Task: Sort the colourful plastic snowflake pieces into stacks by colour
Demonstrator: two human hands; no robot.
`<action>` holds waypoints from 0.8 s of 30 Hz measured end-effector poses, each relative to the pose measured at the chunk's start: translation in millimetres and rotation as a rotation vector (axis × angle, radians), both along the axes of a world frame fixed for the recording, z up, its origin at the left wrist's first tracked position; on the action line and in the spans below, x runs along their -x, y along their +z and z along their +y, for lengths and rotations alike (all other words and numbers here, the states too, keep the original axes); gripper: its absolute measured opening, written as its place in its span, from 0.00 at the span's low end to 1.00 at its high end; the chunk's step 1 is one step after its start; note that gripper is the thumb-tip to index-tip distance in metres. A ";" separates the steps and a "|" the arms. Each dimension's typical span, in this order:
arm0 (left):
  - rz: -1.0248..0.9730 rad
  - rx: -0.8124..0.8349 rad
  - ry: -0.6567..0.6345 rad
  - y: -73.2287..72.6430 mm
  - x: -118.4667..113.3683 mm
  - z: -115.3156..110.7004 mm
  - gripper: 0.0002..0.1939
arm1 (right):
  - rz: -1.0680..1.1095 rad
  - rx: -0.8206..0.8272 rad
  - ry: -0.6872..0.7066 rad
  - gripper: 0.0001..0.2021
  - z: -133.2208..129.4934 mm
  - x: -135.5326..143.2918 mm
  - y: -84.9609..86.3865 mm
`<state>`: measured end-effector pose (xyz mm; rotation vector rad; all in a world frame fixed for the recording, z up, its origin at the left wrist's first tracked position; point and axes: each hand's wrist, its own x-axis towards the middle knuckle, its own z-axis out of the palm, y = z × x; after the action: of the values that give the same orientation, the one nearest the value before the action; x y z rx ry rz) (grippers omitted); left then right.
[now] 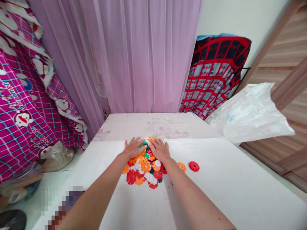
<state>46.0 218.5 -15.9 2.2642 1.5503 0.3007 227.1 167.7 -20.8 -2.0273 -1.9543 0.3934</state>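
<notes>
Flat notched discs in red, orange, white, green and black lie in a pile [145, 166] at the middle of the white-covered table [203, 198]. My left hand [134, 148] rests on the pile's upper left edge, palm down with its fingers apart. On the upper right edge lies my right hand [160, 149], also palm down with spread fingers. Both thumbs point inward over the discs. Apart from the pile, a red disc [194, 166] and an orange disc [182, 166] lie to the right of my right forearm.
Purple curtains [144, 57] hang behind the table. A white plastic bag [249, 115] is at its right edge, near a red patterned cloth [211, 76]. Pink patterned fabric [35, 95] hangs at the left, above a clear plastic bag [57, 156].
</notes>
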 end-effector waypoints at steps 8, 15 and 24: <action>0.051 -0.060 -0.019 2.5 21.2 -47.6 0.31 | -0.007 -0.057 0.084 0.24 -15.0 22.2 6.4; -0.005 -0.161 0.057 -1.7 34.5 -109.7 0.31 | 0.029 -0.108 -0.018 0.25 -77.2 40.1 20.0; 0.058 -0.267 0.045 -29.1 45.0 -175.5 0.29 | 0.021 -0.166 0.155 0.23 -133.8 71.7 4.8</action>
<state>1.0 43.0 -45.0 2.4588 1.6795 0.4849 155.4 33.8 -16.0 -1.7707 -2.0644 0.2742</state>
